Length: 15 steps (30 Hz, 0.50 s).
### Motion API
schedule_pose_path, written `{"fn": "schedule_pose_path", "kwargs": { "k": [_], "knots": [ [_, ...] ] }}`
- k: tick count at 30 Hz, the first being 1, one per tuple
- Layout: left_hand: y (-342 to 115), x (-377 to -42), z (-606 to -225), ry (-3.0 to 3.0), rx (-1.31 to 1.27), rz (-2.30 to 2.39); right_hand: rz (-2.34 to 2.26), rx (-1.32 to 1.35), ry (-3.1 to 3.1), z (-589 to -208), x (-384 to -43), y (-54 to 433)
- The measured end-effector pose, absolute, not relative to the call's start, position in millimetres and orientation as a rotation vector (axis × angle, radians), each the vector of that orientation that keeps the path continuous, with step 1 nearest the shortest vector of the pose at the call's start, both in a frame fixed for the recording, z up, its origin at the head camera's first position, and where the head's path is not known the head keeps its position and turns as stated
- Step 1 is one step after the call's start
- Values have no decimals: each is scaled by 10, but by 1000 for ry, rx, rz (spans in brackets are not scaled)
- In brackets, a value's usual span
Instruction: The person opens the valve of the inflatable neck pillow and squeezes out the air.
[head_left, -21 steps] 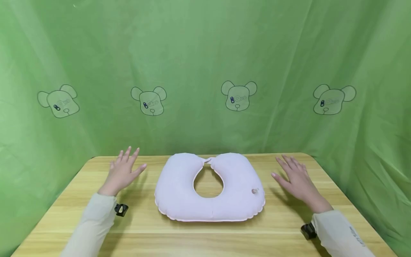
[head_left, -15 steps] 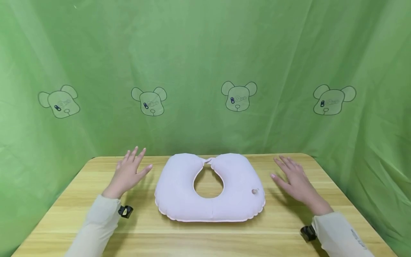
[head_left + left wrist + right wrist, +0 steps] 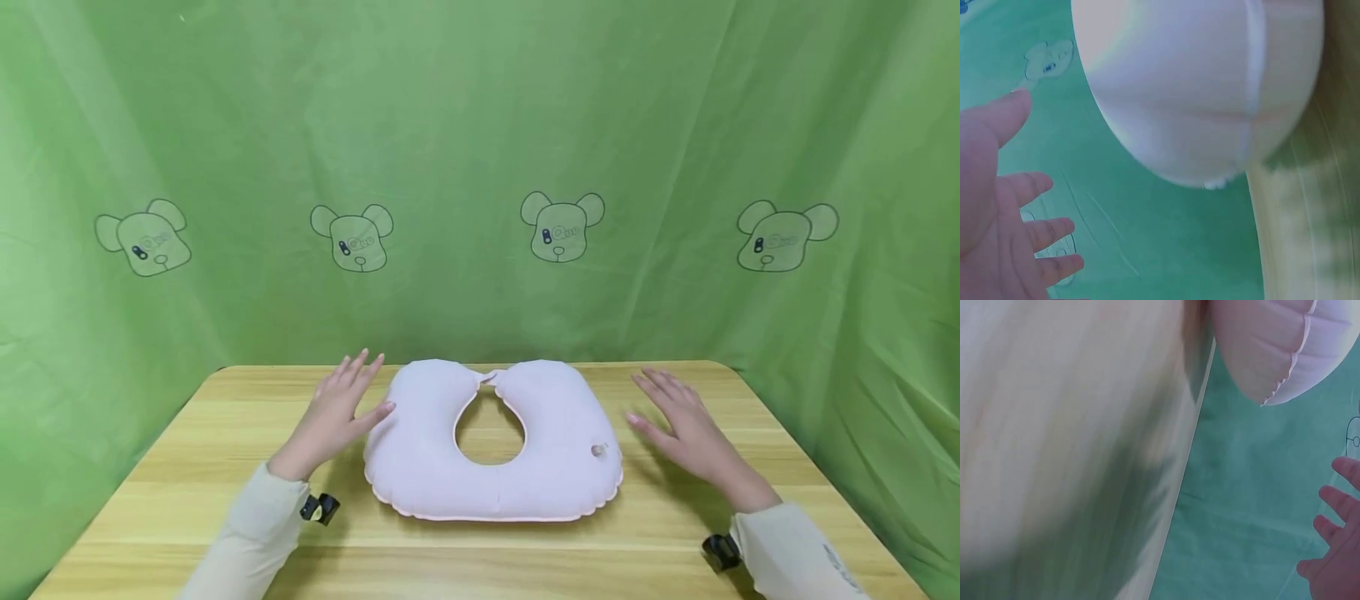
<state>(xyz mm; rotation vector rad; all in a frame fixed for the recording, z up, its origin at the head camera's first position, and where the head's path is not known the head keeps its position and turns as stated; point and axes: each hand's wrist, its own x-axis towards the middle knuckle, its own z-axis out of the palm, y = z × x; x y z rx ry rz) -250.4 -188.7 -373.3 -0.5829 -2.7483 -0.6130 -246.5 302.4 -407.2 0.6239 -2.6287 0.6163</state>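
Note:
A pale pink inflatable neck pillow (image 3: 491, 496) lies at the middle of the table, its U opening facing away and its two ends joined by a small strap. A small valve (image 3: 598, 450) shows on its right side. My left hand (image 3: 337, 414) hovers beside the pillow's left side, fingers spread, the thumb tip overlapping its edge in the head view. To the right of the pillow, my right hand (image 3: 686, 429) is held over the table with fingers extended, a short gap away. Neither hand holds anything. The pillow's rounded side (image 3: 1197, 94) fills much of the left wrist view.
The pale wooden table (image 3: 450, 571) has rounded far corners. A green curtain (image 3: 450, 108) printed with bear heads hangs behind it and along both sides. A black wrist camera (image 3: 320, 508) sits at the left sleeve, another black camera (image 3: 721, 552) at the right.
My left hand has moved right, from over the bare table to the pillow's left edge. The right hand has shifted only slightly left. The pillow has stayed in place.

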Motion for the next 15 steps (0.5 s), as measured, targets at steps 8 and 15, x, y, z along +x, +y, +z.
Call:
{"fn": "schedule_pose_path", "kwargs": {
  "k": [8,15],
  "knots": [
    [-1632,-2417,-3720,-2718,-666,-669,714,709,-2569,-4128,-2462,2992],
    [-1461,-2384,-3734,-2688,-769,-725,877,755,-2524,-4131,-2461,2944]
  ]
}}
